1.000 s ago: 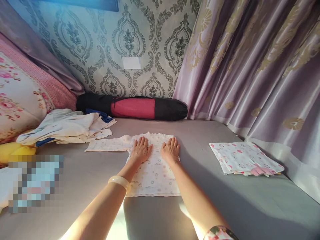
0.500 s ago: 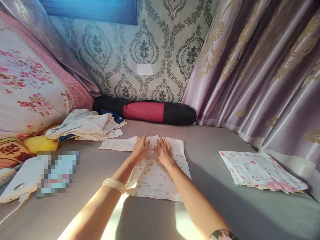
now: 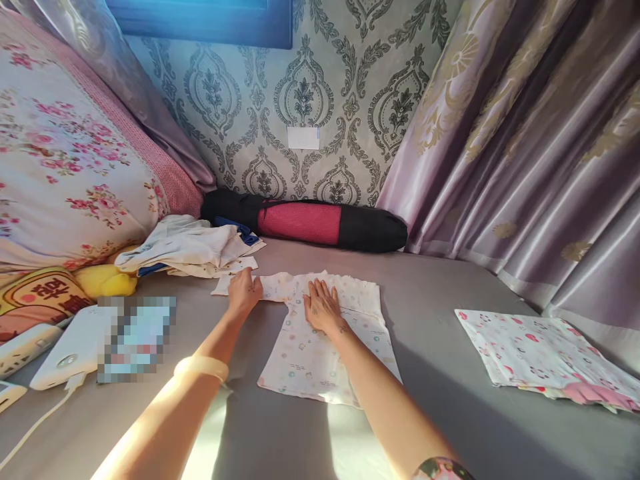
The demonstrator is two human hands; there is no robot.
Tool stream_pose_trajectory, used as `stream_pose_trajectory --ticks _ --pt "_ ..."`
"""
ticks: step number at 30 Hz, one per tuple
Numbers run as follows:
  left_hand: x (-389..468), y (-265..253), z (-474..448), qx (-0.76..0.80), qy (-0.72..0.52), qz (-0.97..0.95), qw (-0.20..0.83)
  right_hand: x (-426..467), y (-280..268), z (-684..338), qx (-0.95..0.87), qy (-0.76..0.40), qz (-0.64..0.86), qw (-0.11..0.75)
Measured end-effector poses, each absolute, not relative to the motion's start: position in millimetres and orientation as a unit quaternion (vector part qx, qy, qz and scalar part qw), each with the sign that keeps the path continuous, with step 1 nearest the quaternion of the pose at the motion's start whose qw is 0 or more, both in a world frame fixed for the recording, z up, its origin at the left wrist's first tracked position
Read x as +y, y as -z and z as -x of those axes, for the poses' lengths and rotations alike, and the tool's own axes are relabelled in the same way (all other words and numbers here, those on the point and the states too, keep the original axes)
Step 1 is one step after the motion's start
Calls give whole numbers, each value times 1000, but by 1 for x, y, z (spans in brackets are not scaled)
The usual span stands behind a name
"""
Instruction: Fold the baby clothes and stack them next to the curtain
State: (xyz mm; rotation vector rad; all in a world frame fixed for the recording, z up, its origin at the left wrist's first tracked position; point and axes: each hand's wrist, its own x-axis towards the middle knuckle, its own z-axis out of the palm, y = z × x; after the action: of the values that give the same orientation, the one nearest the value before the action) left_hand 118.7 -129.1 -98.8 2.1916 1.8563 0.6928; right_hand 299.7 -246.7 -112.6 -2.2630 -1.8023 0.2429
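Note:
A small white long-sleeved shirt (image 3: 300, 353) with a pale animal print lies on the grey bed sheet, one sleeve stretched out to the left and its right side folded inward. At that sleeve is my left hand (image 3: 244, 293), its fingers curled down over the fabric and the thumb on the near side; the fingertips are partly hidden. My right hand (image 3: 323, 308) rests flat on the upper part of the shirt, fingers stretched out.
To the right lies a folded white cloth with pink print (image 3: 540, 353). A rumpled clothes pile (image 3: 190, 247) is at the back left. Behind stands a black and red roll bag (image 3: 300, 223). A white power bank (image 3: 75, 353), a blurred-out flat item (image 3: 137, 340) and a yellow plush (image 3: 107, 281) are left.
My left hand has moved left from the shirt's middle to the outstretched sleeve, its fingers now curled. My right hand stays flat on the shirt. The view has turned slightly left.

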Motion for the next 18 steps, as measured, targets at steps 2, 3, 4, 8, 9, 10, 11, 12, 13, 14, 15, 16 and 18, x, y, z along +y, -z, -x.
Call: stream_pose_trajectory --ticks 2,3,4,8,9,10,11,12,13,14,15,16,18 --pt "-127 95 -110 656 -227 -716 73 -245 111 -300 -612 -91 777 116" --pt "-127 93 -106 669 -224 -705 66 -243 110 -299 -610 -94 778 116" --pt "-126 91 -102 681 -222 -695 62 -242 109 -299 -612 -97 776 119" --pt "-125 87 -90 726 -214 -651 61 -236 107 -295 -637 -100 751 142" --pt "-125 87 -87 734 -212 -642 62 -234 108 -294 -640 -101 747 146" --pt "-124 88 -85 741 -209 -635 63 -232 108 -292 -640 -102 747 146" --pt "-123 88 -83 747 -206 -629 65 -230 109 -290 -639 -102 749 144" --pt "-122 89 -81 749 -202 -627 67 -228 110 -289 -637 -99 751 142" --pt "-121 89 -79 751 -198 -626 70 -227 112 -288 -634 -95 754 139" --pt "-119 90 -78 751 -194 -627 74 -226 113 -286 -631 -91 758 137" --pt "-116 90 -76 751 -190 -628 78 -225 114 -285 -629 -87 761 136" --pt "-113 90 -75 751 -186 -628 83 -224 115 -284 -626 -85 763 136" --pt "-105 91 -73 757 -176 -621 101 -223 116 -283 -622 -84 766 140"
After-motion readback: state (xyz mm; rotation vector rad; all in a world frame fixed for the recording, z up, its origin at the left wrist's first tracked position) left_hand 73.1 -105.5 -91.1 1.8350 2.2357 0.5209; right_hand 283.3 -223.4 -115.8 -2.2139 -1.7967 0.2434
